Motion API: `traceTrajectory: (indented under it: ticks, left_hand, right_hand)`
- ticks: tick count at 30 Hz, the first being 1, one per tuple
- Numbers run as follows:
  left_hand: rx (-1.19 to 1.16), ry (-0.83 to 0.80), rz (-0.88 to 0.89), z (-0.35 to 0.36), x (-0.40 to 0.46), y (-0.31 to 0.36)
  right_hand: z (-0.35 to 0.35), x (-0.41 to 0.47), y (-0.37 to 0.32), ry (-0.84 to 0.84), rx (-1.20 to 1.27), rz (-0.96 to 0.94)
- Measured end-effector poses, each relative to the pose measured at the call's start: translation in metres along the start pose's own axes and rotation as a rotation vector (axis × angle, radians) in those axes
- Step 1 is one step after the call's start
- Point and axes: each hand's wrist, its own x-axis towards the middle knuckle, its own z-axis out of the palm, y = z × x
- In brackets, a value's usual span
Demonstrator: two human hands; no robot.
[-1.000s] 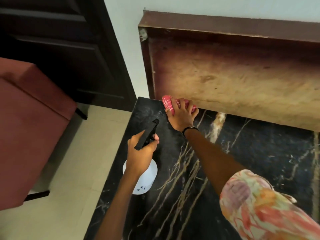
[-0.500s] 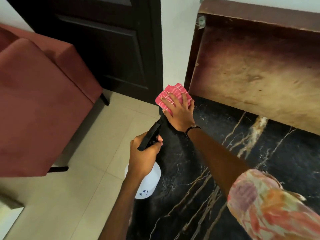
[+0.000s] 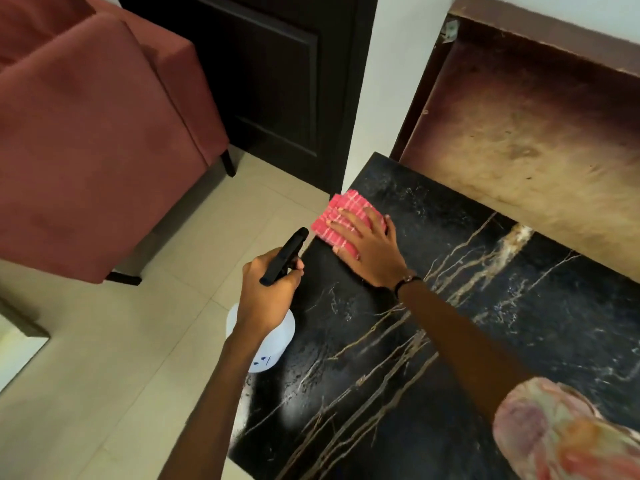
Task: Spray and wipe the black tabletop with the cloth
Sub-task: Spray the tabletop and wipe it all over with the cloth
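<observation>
The black marble tabletop [image 3: 485, 323] with gold veins fills the lower right. A folded pink checked cloth [image 3: 341, 216] lies at its left edge near the far corner. My right hand [image 3: 370, 247] presses flat on the cloth with fingers spread. My left hand [image 3: 266, 296] grips a white spray bottle [image 3: 268, 344] with a black trigger head [image 3: 285, 256], held over the table's left edge, nozzle toward the cloth.
A worn wooden board [image 3: 519, 140] stands against the wall behind the table. A red upholstered chair [image 3: 93, 140] stands on the beige tile floor [image 3: 121, 358] at the left. A dark door [image 3: 277, 81] is beyond it.
My right hand has slid the cloth from the far corner by the board back toward me along the left edge. My left hand still holds the spray bottle. The view has turned left.
</observation>
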Motion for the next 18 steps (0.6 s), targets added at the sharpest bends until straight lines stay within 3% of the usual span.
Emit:
traceTrajectory:
  ticks: [8, 18]
  left_hand:
    - [0.036, -0.03, 0.094, -0.052, 0.043, -0.035]
    - [0.041, -0.084, 0.088, -0.073, 0.075, -0.083]
  right_hand:
    - [-0.021, 0.084, 0.045, -0.056, -0.057, 0.23]
    - [-0.025, 0.114, 0.029, -0.054, -0.2, 0.249]
